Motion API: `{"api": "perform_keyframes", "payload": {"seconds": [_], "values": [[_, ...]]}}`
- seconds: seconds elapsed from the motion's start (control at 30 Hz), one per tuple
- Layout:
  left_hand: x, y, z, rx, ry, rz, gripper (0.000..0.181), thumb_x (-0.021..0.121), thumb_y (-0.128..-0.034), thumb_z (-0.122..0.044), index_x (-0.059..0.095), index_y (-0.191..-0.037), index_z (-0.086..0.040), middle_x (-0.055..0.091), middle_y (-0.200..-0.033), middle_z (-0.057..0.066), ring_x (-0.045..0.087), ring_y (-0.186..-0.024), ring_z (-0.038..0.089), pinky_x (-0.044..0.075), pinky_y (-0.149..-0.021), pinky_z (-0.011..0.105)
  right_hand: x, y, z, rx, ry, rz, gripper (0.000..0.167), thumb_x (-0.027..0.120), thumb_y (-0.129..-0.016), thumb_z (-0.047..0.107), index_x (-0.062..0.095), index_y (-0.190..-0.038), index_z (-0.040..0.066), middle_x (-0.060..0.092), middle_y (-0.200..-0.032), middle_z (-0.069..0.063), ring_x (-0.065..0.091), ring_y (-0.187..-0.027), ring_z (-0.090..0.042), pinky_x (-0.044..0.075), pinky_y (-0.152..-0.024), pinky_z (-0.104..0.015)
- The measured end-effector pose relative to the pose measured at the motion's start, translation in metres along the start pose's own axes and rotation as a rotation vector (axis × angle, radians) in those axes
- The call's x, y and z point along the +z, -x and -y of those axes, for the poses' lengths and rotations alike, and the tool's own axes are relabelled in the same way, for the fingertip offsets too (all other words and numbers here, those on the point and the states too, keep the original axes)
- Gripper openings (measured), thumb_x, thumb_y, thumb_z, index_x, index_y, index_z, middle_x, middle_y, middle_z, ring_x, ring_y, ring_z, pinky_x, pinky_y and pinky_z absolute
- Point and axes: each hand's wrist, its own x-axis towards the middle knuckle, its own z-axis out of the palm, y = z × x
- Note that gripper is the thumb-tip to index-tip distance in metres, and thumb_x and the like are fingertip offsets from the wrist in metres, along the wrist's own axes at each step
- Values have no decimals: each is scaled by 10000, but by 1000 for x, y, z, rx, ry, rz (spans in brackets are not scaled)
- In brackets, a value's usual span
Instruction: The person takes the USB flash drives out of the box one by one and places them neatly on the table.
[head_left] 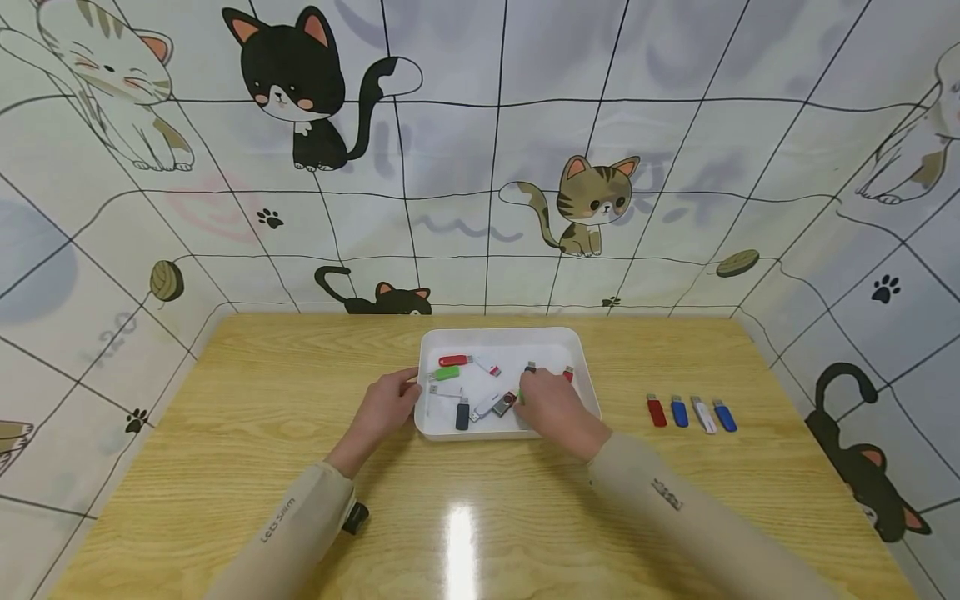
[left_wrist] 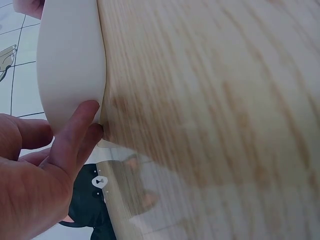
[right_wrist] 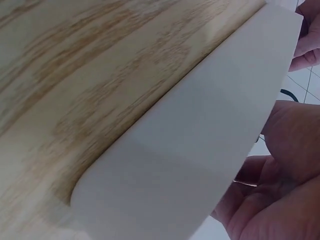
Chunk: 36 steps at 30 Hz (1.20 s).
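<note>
Centre frame, a white rectangular tray [head_left: 517, 345] contains multicoloured USB sticks [head_left: 462, 414]; left hand [head_left: 385, 406] touches its side, fingers relaxed; right hand [head_left: 557, 407], inside, grip unclear.

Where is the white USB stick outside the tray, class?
In the head view, the white stick lies on the table, right of the tray, between two blue sticks.

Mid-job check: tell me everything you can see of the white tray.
The white tray is shallow, with rounded corners and low, smooth walls, apparently plastic. It lies flat, open side up, on the wood-grain table, near the far edge. Assorted USB sticks lie scattered inside. The left hand touches its left side; the right hand reaches in over its near right corner, though whether it touches the tray is unclear.
</note>
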Motion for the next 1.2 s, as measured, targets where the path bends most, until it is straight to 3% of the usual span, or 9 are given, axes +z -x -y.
{"api": "perform_keyframes", "payload": {"seconds": [0.13, 0.53, 0.57, 0.63, 0.7, 0.77, 0.8, 0.93, 1.2], "values": [[0, 0, -1, 3, -4, 3, 447, 544, -1064, -92, 510, -1490, 41, 648, -1342, 250, 668, -1169, 309, 593, -881, 390, 1, 1, 0, 11, 11, 14, 182, 752, -952, 140, 643, -960, -5, 539, -750, -70, 510, -690, -212, 399, -566, -280], [1, -1, 4, -5, 37, 11, 448, 538, -1071, -107, 508, -1501, 18, 657, -1334, 233, 677, -1084, 266, 611, -832, 369, 3, -4, -8, -15, -48, 21, 157, 738, -951, 117, 603, -904, 49, 556, -754, -61, 511, -726, -220, 431, -621, -306], [1, -1, 4, -7, 40, 12, 449, 538, -1071, -106, 507, -1502, 17, 657, -1334, 232, 677, -1075, 261, 612, -824, 363, 3, -4, -9, -10, -58, 18, 145, 735, -945, 112, 609, -907, 53, 581, -777, -70, 515, -738, -221, 454, -646, -325], [1, -1, 4, -13, 47, 12, 451, 539, -1072, -106, 506, -1505, 14, 657, -1334, 232, 675, -1053, 254, 615, -810, 354, 2, -4, -12, 5, -85, 13, 109, 731, -935, 113, 640, -936, 52, 674, -920, -112, 529, -782, -222, 529, -829, -394], [1, -1, 3, -14, 47, 13, 449, 535, -1073, -104, 505, -1505, 15, 656, -1334, 235, 676, -1053, 256, 615, -808, 353, 0, -4, -15, 6, -100, -6, 110, 730, -928, 116, 674, -992, 46, 704, -1001, -122, 538, -799, -217, 505, -976, -472], [2, -1, 3, -16, 45, 13, 448, 532, -1074, -105, 504, -1506, 13, 655, -1336, 235, 678, -1061, 257, 615, -811, 354, -4, -1, -18, 3, -121, -25, 152, 734, -932, 129, 693, -1054, 48, 712, -1035, -104, 546, -812, -208, 488, -1011, -504], [2, -1, 3, -18, 47, 14, 448, 530, -1075, -105, 504, -1507, 12, 655, -1337, 237, 680, -1067, 261, 616, -812, 356, -6, 1, -19, -2, -136, -35, 168, 739, -935, 135, 700, -1076, 52, 711, -1026, -85, 551, -816, -201, 491, -1006, -497], [1, 0, 2, -20, 48, 15, 447, 525, -1075, -105, 503, -1507, 13, 649, -1343, 243, 683, -1102, 274, 616, -821, 362, -16, 10, -26, -19, -192, -74, 211, 757, -932, 155, 694, -1118, 79, 663, -904, -7, 575, -804, -173, 511, -734, -365], [2, -1, 3, -15, 41, 15, 449, 530, -1074, -108, 504, -1507, 11, 644, -1355, 238, 678, -1137, 288, 613, -850, 381, -29, 29, -42, -10, -265, -115, 310, 749, -943, 173, 684, -1226, 66, 665, -951, -30, 581, -805, -191, 512, -695, -335]]}}
